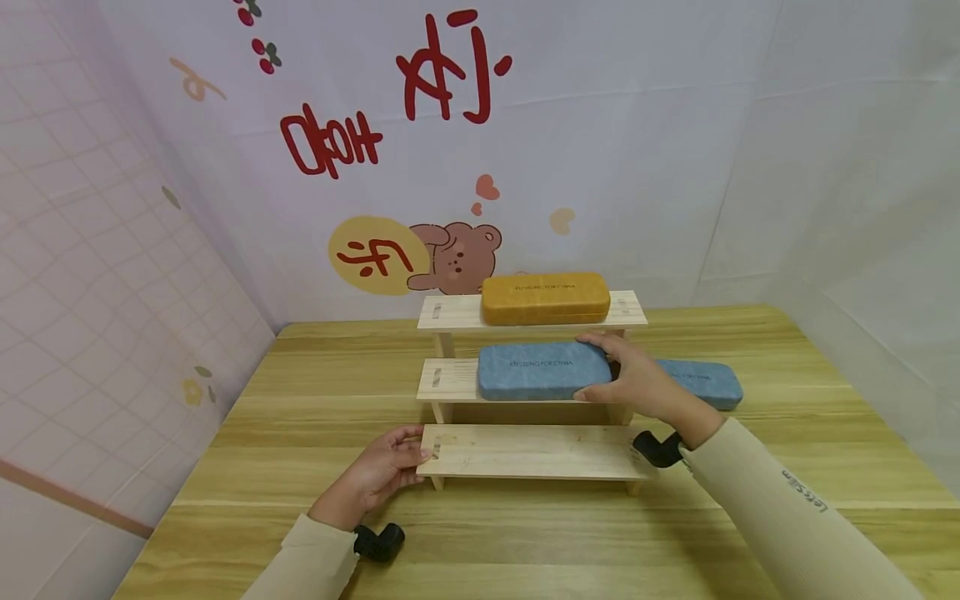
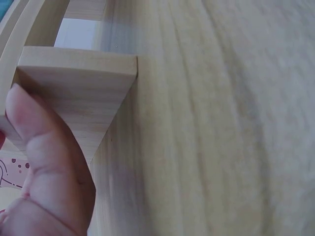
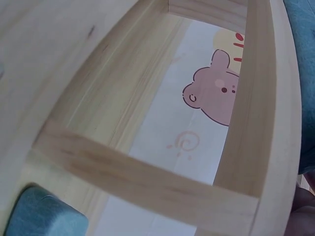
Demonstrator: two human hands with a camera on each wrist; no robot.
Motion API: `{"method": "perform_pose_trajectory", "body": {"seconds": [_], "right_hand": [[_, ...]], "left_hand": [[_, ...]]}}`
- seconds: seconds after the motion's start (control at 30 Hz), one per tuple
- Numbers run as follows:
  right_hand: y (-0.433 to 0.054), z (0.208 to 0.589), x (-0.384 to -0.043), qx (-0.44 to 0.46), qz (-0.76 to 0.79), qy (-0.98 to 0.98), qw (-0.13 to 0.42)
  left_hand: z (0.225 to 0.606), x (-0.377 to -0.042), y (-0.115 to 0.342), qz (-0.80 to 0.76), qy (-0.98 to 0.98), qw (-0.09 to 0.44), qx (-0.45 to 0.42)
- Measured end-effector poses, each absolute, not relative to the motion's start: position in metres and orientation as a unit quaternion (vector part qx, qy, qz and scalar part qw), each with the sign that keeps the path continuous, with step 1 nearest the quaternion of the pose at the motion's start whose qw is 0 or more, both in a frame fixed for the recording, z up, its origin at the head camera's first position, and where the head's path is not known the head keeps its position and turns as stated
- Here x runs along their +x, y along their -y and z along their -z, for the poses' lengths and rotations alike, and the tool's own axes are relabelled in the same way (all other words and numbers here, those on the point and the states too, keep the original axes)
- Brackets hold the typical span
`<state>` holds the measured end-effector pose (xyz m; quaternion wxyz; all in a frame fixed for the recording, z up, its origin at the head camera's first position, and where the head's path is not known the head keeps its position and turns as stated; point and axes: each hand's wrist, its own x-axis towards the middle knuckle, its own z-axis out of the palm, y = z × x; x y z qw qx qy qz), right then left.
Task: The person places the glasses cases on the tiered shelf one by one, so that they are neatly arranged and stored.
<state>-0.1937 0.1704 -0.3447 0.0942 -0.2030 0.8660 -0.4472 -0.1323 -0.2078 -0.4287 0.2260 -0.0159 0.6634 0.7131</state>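
A three-step wooden shelf (image 1: 525, 450) stands on the table. My right hand (image 1: 637, 379) grips the right end of a blue glasses case (image 1: 543, 371) at the middle step, thumb at its front and fingers over the back. In the right wrist view only a strip of this blue case (image 3: 304, 73) shows at the right edge. My left hand (image 1: 382, 467) holds the left end of the lowest step; in the left wrist view its thumb (image 2: 44, 132) lies against the wooden end. On the top step rests a yellow glasses case (image 1: 546, 298).
A second blue glasses case (image 1: 705, 383) lies on the table (image 1: 757, 475) right of the shelf, partly behind my right hand. Behind the table rises a white backdrop (image 1: 637, 150) with red lettering and a printed bear.
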Motion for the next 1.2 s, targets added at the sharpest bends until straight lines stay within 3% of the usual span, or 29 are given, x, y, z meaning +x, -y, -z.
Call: {"method": "perform_pose_trajectory", "body": {"seconds": [0.43,1.2], "right_hand": [[-0.169,0.346,-0.197,-0.206,0.409,-0.884,0.093],[-0.204,0.341,-0.173,-0.257,0.378,-0.889,-0.022]], "left_hand": [[0.428,-0.132,0.208,-0.711,-0.668,0.221,-0.019],[0.427,-0.130,0.208,-0.706,-0.670,0.226,-0.019]]}}
